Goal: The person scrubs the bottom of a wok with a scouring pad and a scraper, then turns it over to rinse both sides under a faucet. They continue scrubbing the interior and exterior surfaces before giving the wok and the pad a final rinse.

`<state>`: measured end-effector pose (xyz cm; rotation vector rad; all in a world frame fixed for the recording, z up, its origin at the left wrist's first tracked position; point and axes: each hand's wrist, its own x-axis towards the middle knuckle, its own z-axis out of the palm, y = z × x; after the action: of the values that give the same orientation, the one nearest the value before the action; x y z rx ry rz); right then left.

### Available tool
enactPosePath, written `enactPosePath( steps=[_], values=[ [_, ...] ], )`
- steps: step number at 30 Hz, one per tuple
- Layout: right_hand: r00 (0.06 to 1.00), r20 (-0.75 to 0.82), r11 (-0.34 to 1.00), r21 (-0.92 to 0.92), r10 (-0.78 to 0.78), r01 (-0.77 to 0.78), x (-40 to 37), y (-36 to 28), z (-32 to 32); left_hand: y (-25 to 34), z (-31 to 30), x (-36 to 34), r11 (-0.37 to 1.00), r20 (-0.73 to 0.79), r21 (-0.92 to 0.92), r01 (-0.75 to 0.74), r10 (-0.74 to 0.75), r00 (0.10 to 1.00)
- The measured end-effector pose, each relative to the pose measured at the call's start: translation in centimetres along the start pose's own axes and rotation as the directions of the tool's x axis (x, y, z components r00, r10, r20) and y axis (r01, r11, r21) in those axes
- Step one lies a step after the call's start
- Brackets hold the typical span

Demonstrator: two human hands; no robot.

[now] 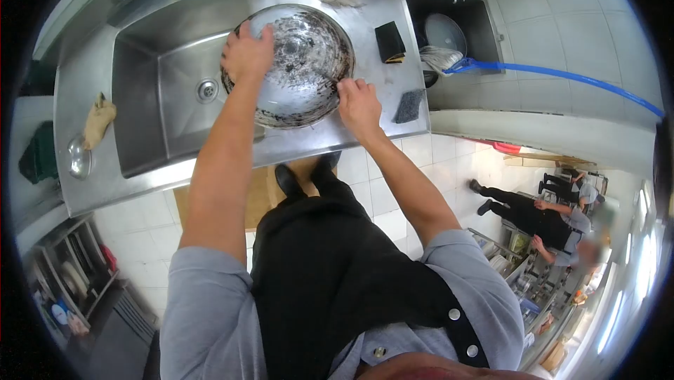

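Two hands hold a large steel bowl (309,64) tilted over the sink (161,99) edge. The left hand (247,54) is clenched on its far rim, and the right hand (358,103) grips the near side. Black grime covers most of the bowl, so the scrubbing seems barely begun.

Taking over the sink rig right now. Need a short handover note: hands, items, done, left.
Left hand: pressed down on the far-left rim of the pan. Whether it holds a scrubber is hidden.
Right hand: fingers curled on the pan's near-right rim.
Pan: sits over the right edge of the sink, partly on the counter.
Black sponge and grey pad: on the counter right of the pan, untouched.
Done: cannot tell.
Left: black streaks cover the pan's surface, so it probably needs more scrubbing.
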<state>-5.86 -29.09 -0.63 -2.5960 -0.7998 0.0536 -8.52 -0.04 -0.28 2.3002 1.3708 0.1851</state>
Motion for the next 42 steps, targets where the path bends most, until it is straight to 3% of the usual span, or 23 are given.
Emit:
enactPosePath(
  steps=[7,10,13,16,19,22,25,28,31,34,37,42],
  values=[
    [0.983,-0.125,0.989,-0.055,0.132,-0.140,4.4,2.5,1.0,0.0,-0.2,-0.3,0.999,0.053,-0.038,-0.010,0.012,0.998],
    [0.984,-0.133,0.992,-0.010,0.123,-0.125,-0.4,-0.2,1.6,0.1,-0.7,0.0,0.999,0.058,-0.035,0.002,0.000,0.998],
    [0.997,-0.078,1.000,-0.009,-0.011,0.010,-1.6,0.1,-0.1,0.4,-0.7,-0.1,1.000,0.057,-0.023,-0.006,0.007,0.998],
    [0.976,-0.215,0.994,-0.091,0.033,-0.054,2.8,2.2,0.0,0.2,-0.6,-0.3,0.999,0.057,-0.033,0.001,0.001,0.998],
    [0.975,-0.224,0.998,-0.056,-0.011,-0.002,1.5,1.0,1.4,0.2,-1.1,-0.1,0.999,0.060,-0.042,-0.006,0.009,0.998],
    [0.998,-0.035,0.997,-0.054,-0.051,0.050,-2.1,-0.1,-0.3,0.1,-0.8,-0.2,0.999,0.063,-0.044,-0.003,0.006,0.998],
    [0.998,-0.057,0.998,-0.050,0.035,-0.038,-0.4,0.0,-1.5,0.1,-0.6,-0.1,0.998,0.063,-0.055,-0.002,0.006,0.998],
    [0.994,-0.052,0.989,-0.118,-0.095,0.089,1.4,-1.0,-2.3,0.2,-0.8,-0.1,0.998,0.062,-0.059,-0.001,0.005,0.998],
    [0.997,0.028,0.962,-0.262,-0.078,0.083,6.6,0.6,-2.2,0.1,-0.9,-0.2,0.998,0.069,-0.070,0.002,0.003,0.998],
    [0.998,-0.016,0.964,-0.257,-0.066,0.060,7.8,0.1,-2.9,0.0,-0.9,-0.1,0.998,0.061,-0.054,-0.012,0.015,0.998],
    [0.965,-0.048,0.941,-0.240,-0.257,0.239,3.7,-0.6,-3.0,0.1,-0.7,0.0,0.999,0.035,-0.038,-0.003,0.004,0.999],
    [0.983,-0.062,0.951,-0.271,-0.172,0.150,10.6,0.8,-2.4,0.1,-1.1,-0.1,0.997,0.097,-0.071,0.016,-0.009,0.995]
  ],
)
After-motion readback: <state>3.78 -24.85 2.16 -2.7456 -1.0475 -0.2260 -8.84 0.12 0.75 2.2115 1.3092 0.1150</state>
